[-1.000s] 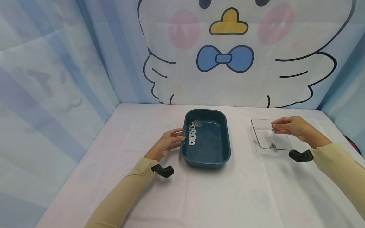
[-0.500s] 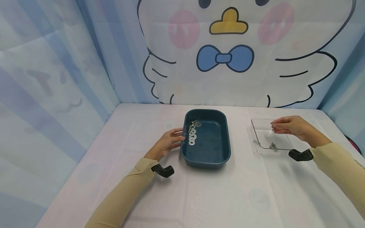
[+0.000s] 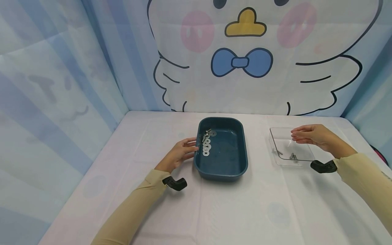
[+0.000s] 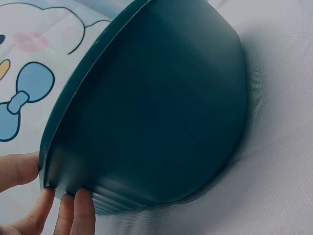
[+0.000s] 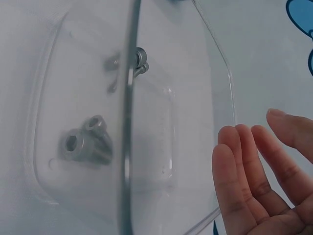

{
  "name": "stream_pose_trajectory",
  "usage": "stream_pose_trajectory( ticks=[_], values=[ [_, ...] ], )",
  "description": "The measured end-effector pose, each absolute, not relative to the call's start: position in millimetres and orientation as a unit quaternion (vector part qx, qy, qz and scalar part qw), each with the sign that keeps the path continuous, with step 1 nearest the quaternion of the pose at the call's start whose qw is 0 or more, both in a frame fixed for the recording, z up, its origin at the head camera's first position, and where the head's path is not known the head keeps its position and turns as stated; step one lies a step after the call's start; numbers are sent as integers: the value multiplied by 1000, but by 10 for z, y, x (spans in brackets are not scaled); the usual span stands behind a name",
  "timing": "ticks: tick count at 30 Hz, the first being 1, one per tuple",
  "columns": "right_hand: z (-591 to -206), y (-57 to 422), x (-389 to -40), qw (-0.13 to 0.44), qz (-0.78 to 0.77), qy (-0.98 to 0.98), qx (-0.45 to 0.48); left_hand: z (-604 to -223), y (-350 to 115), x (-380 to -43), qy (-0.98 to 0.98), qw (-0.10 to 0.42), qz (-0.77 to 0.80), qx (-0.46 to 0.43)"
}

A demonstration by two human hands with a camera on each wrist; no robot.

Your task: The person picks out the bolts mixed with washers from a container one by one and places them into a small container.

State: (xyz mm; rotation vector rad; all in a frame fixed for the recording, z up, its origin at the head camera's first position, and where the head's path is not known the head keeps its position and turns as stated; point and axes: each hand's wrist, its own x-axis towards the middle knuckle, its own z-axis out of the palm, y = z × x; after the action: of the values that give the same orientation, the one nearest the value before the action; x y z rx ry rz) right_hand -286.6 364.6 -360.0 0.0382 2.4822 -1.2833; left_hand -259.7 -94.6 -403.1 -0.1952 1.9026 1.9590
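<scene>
My left hand (image 3: 180, 153) holds the dark teal plastic tub (image 3: 226, 146) at its left side. In the left wrist view, the thumb meets the rim while the other fingertips touch the outer wall. Inside the tub, a row of flat washers (image 3: 206, 148) and a few metal bolts (image 3: 206, 137) lie along the left wall. Over the clear plastic box (image 3: 288, 160), my right hand (image 3: 312, 136) hovers with fingers extended and thumb apart, holding nothing. Socket-head bolts (image 5: 73, 144) lie in two small groups on the box's floor.
Both containers stand on a table with a pale cloth (image 3: 245, 207), a hand's width or more apart. A printed curtain (image 3: 245, 92) rises behind the table's far edge, with more curtain at both sides. A dark red cord (image 3: 378, 156) shows at the right edge.
My right hand has let go of a small metal bolt, which now lies near the clear box's left wall. My left hand and the tub have stayed in place.
</scene>
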Motion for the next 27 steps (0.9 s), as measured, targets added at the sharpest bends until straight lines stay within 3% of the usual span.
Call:
stream_pose_trajectory(
  ticks=[17, 27],
  values=[
    [-3576, 3625, -2865, 184, -444, 877, -11, -4046, -944, -2597, 677, 198, 707, -63],
    [-3443, 3562, -2809, 173, -537, 825, -34, -4053, -949, -2606, 672, 199, 711, -61]
  ],
)
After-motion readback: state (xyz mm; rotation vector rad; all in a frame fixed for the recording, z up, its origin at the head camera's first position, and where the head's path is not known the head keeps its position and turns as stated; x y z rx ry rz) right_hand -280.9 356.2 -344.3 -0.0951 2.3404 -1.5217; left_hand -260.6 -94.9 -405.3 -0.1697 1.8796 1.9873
